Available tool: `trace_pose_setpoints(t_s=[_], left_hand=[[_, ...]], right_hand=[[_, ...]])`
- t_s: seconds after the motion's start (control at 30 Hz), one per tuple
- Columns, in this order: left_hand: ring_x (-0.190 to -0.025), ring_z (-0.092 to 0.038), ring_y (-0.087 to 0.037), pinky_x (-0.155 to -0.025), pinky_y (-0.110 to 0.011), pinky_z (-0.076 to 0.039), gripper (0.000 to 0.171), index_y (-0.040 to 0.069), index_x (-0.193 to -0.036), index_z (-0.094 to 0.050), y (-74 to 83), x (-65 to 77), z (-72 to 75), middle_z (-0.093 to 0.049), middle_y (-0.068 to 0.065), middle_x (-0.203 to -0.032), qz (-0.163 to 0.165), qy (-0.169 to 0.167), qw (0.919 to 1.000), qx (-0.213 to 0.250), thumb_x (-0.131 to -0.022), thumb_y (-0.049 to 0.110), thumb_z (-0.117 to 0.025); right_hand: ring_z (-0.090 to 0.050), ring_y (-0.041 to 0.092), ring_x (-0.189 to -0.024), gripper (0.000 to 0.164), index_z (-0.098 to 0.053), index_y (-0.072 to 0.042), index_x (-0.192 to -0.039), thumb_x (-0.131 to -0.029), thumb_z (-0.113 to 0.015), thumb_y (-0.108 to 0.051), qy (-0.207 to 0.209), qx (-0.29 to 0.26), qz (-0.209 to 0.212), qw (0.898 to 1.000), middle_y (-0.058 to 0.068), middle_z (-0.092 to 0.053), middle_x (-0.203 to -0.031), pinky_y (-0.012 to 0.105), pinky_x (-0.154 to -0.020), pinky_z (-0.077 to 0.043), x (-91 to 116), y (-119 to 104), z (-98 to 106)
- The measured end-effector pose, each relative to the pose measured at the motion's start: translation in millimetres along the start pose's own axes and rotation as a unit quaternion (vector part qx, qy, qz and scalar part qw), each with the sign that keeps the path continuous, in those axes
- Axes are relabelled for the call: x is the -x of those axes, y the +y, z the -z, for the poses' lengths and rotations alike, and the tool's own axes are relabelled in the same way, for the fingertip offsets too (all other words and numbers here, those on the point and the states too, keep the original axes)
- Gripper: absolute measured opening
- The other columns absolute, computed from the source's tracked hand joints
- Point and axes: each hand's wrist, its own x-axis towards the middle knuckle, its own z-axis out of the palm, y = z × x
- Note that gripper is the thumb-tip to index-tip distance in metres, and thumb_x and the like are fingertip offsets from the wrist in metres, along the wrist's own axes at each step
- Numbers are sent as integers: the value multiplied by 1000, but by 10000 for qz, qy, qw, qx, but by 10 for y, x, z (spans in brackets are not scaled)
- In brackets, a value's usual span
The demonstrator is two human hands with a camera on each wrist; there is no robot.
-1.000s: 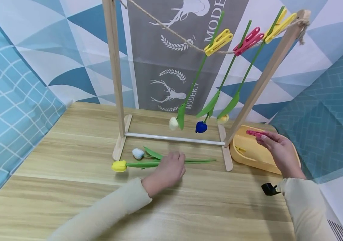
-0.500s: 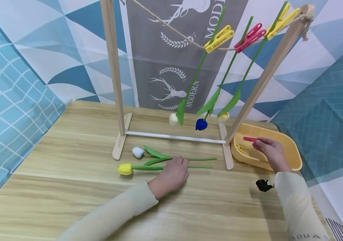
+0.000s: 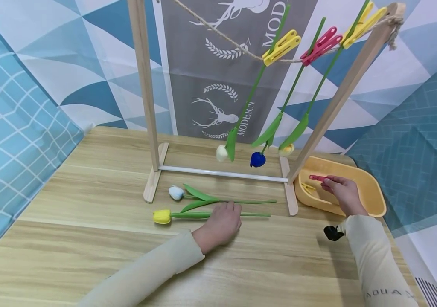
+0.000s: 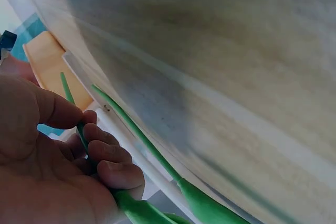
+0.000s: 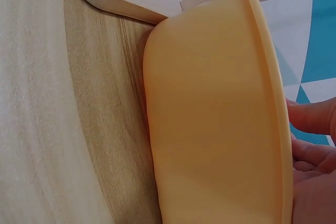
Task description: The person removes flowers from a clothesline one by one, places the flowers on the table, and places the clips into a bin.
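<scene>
My left hand rests low over the wooden table, its fingers curled round the green stem of a yellow tulip. In the left wrist view, thumb and fingers close on that stem. Just behind lies a pale blue-white tulip, roughly parallel to the yellow one. My right hand pinches a pinkish-red clothespin above a yellow-orange plastic basin. The basin's wall hides the clothespin and part of that hand in the right wrist view. A yellow clothespin lies inside the basin.
Behind the tulips stands a wooden frame with a white bottom bar. From its sagging rope, clothespins hold a white tulip, a blue tulip and a pale yellow tulip upside down. The right post's foot adjoins the basin.
The left hand has drawn the yellow tulip slightly right and nearer, apart from the blue-white one. The right hand, still pinching the red clothespin, has shifted slightly left and lower over the basin.
</scene>
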Motion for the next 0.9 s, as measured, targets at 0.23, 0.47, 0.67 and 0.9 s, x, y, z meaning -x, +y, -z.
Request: trace_pose_setpoints(t_s=[0.23, 0.47, 0.67, 0.9], left_hand=[[-77, -51, -15, -62, -28, -43, 20, 7, -101, -50, 28, -18, 4, -50, -2, -83, 94, -424, 9987, 248, -95, 26, -48], [-83, -52, -15, -69, -29, -45, 20, 8, -105, -49, 67, -51, -13, -51, -2, -87, 84, -557, 9981, 261, -95, 25, -46], [-87, -52, -17, -70, -30, -44, 20, 8, -106, -48, 80, -63, -6, -52, -3, -91, 167, -640, 9968, 441, -95, 24, -46], [-83, -52, -17, -66, -29, -42, 20, 8, -106, -49, 76, -60, -17, -52, -3, -90, 164, -594, 9973, 406, -94, 24, -49]], right_hand=[[-58, -11, -80, 54, -31, 5, -142, -99, -41, -27, -35, 17, -128, 9999, 9, -52, -119, 42, -104, -36, -46, 9, -23], [-56, -8, -82, 54, -29, 9, -141, -100, -39, -24, -199, 373, -135, 9990, 28, -38, -140, 42, -102, -39, -107, 10, -45], [-59, 18, -104, 53, -29, 13, -139, -100, -39, -21, -308, 793, -217, 9961, 31, -38, -138, 42, -100, -42, -171, -6, -54], [-53, 33, -116, 55, -29, 12, -139, -99, -41, -23, -422, 1048, -379, 9929, 31, -40, -137, 43, -100, -43, -231, -10, -64]])
